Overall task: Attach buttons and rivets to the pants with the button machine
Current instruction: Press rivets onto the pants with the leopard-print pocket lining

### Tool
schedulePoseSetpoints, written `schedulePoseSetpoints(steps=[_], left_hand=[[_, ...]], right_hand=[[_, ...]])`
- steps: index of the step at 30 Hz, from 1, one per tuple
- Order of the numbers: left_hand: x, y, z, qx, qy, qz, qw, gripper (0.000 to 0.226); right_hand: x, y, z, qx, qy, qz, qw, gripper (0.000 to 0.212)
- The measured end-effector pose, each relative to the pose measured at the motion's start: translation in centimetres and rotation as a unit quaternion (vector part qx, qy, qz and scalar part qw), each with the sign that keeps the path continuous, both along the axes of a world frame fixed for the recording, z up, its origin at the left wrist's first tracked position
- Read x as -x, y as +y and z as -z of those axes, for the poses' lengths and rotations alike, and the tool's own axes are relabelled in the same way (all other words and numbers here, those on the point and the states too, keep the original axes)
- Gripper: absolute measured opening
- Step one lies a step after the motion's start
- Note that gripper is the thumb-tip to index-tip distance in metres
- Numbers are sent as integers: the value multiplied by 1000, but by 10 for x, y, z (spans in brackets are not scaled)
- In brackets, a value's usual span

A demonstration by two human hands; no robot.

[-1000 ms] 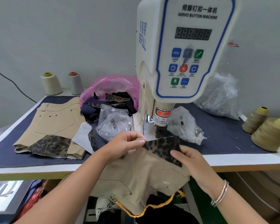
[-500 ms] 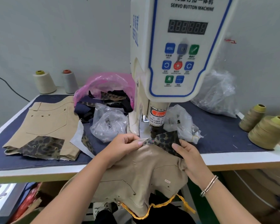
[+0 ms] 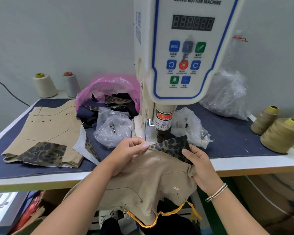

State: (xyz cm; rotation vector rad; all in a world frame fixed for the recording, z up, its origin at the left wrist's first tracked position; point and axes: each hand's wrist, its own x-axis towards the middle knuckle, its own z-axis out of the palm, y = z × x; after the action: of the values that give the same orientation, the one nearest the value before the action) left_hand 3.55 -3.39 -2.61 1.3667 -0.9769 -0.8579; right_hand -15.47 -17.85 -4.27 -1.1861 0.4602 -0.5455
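The fingers (image 3: 139,145) of the left hand (image 3: 128,154) curl together and pinch the top edge of the khaki pants (image 3: 146,177), thumb on the near side. The right hand (image 3: 199,164) grips the same garment, its fingers clamped on the lower right edge of the leopard-print patch (image 3: 172,146), a stiff, matte, four-sided flap sewn to the soft, wrinkled twill. Between the two sets of fingertips the patch lies stretched flat, and a red light dot (image 3: 160,146) sits on it just right of the left fingertips. Directly above that dot hangs the dark metal punch (image 3: 161,135) of the glossy white button machine (image 3: 182,53), close over the cloth. The rest of the pants drape off the table's white front edge (image 3: 255,164) toward the person, ending in a frayed yellow trim (image 3: 166,216). Left of the left hand lie crinkled clear plastic bags (image 3: 113,129) and a folded stack of finished khaki pieces (image 3: 47,131) on the dark denim cover (image 3: 236,138). Right of the right hand the cover runs bare to two olive thread cones (image 3: 278,133) at the table's edge.
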Motion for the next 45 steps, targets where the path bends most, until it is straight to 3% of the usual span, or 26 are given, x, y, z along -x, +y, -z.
schedulePoseSetpoints(steps=[18,21,25,27,30,32,36,39,42,45], left_hand=[[7,4,-5,9,-15,1,1000,19],[19,10,-8,12,-66,27,997,18],[43,9,-12,40,-148,17,988,11],[53,5,-13,53,-153,-18,987,12],[62,7,-9,58,-190,-89,976,8],[64,15,-3,71,-217,-119,966,17],[52,41,-6,126,-191,-160,960,24],[26,72,-10,104,-209,-211,949,21],[17,103,-1,38,-306,-155,938,11],[35,118,16,-15,-324,-78,943,18]], right_hand=[[5,5,-3,25,-6,-3,1000,24],[16,11,-8,86,13,-19,996,20],[23,23,-18,239,121,-68,961,32],[23,27,-23,193,124,-43,972,28],[19,30,-30,-50,8,-6,999,14],[13,32,-36,-132,-38,3,990,17],[6,29,-40,-211,-32,39,976,36],[8,23,-45,-248,-60,40,966,31],[7,21,-51,-251,-123,20,960,38],[4,23,-58,-248,-170,10,954,54]])
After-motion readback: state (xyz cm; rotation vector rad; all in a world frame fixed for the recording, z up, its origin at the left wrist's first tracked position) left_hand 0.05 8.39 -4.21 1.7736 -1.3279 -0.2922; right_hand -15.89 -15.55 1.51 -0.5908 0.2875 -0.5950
